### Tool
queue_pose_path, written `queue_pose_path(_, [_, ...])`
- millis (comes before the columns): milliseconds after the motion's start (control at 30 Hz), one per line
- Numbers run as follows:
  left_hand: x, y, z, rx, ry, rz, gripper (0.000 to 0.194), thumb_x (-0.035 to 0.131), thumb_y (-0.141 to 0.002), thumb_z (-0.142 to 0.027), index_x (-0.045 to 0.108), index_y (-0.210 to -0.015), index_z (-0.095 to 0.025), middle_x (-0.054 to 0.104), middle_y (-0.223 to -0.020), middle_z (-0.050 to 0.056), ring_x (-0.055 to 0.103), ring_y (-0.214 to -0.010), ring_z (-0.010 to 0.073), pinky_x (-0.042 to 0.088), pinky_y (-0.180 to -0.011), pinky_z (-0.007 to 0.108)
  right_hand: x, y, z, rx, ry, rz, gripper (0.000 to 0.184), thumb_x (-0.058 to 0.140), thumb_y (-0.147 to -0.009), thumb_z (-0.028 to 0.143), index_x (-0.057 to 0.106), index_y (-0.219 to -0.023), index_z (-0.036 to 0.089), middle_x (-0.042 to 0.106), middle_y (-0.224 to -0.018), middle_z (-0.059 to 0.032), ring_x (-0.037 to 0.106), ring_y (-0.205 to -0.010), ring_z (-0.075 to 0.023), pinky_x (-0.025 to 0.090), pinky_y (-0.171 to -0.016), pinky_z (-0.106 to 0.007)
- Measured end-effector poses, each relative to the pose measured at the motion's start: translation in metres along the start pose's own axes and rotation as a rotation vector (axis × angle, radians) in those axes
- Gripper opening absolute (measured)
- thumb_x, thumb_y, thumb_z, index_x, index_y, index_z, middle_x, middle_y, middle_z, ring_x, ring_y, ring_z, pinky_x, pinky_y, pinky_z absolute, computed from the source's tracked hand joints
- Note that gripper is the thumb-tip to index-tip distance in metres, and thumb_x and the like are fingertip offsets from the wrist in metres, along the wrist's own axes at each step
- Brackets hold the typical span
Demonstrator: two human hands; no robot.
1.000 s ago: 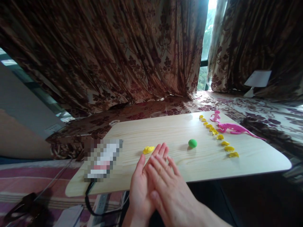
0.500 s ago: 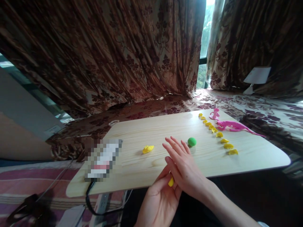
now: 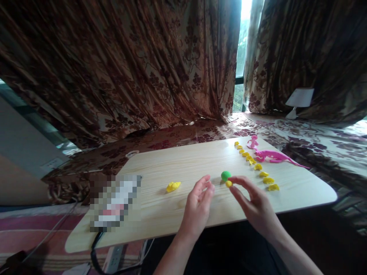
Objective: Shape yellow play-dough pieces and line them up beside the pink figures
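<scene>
My right hand [image 3: 255,202] pinches a small yellow ball of modelling clay [image 3: 228,183] between thumb and fingertips, just in front of a green clay ball [image 3: 226,175] on the table. My left hand [image 3: 198,202] hovers over the front of the table, fingers loosely bent and a little apart, with nothing visible in it. To its left lies a lump of yellow clay [image 3: 173,186]. Several small curved yellow clay pieces [image 3: 258,167] form a slanting row on the right side, beside pink clay [image 3: 272,156] in a long uneven strip.
The light wooden table [image 3: 155,164] has rounded corners. A blurred-out flat object [image 3: 117,202] with a black cable [image 3: 94,248] rests at its left end. Patterned curtains [image 3: 160,68] hang behind, and a white lamp [image 3: 299,97] stands at the back right.
My hands, pressed palm to palm around yellow clay before, have come apart. My right hand has moved right and now pinches the yellow ball. The view has shifted slightly.
</scene>
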State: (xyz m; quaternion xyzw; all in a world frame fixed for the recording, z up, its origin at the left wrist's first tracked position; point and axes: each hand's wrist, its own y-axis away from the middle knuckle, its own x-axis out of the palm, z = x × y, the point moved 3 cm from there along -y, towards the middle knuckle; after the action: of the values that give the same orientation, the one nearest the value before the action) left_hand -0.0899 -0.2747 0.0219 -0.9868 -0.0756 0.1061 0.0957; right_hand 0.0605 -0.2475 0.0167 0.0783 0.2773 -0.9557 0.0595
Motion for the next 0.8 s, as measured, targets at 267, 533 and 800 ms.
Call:
queue_pose_path(267, [0.043,-0.063,0.018,0.234,-0.357,0.01,0.045,0.066,-0.065,-0.007,0.064,-0.106,-0.025,0.069,-0.105,0.006,0.058,-0.104,0.0268,0.039,-0.097,0.045,-0.02,-0.038,-0.05,0.016,0.033,-0.093,0.019,0.058,-0.081,0.022,0.064,-0.099,0.02,0.053,-0.107,-0.0071,0.062,-0.089,-0.0176,0.054,-0.08,-0.033])
queue_pose_path(533, [0.005,-0.017,0.007,0.25,-0.471,-0.048,0.04,0.062,-0.072,-0.011,0.061,-0.11,-0.024,0.065,-0.107,0.005,0.056,-0.103,0.0238,0.04,-0.096,0.04,0.001,-0.016,-0.031,0.021,0.026,-0.013,0.024,0.061,-0.08,0.018,0.061,-0.103,0.022,0.063,-0.092,-0.0029,0.062,-0.08,-0.0161,0.053,-0.078,-0.033])
queue_pose_path(800, [-0.017,0.002,0.01,0.097,-0.222,-0.02,0.041,0.06,-0.081,-0.02,0.053,-0.121,-0.022,0.064,-0.113,0.005,0.059,-0.102,0.0187,0.044,-0.094,0.032,0.02,-0.009,-0.005,0.047,-0.096,0.131,0.023,0.056,-0.084,0.018,0.057,-0.107,0.021,0.065,-0.097,-0.0036,0.064,-0.085,-0.0154,0.054,-0.079,-0.03])
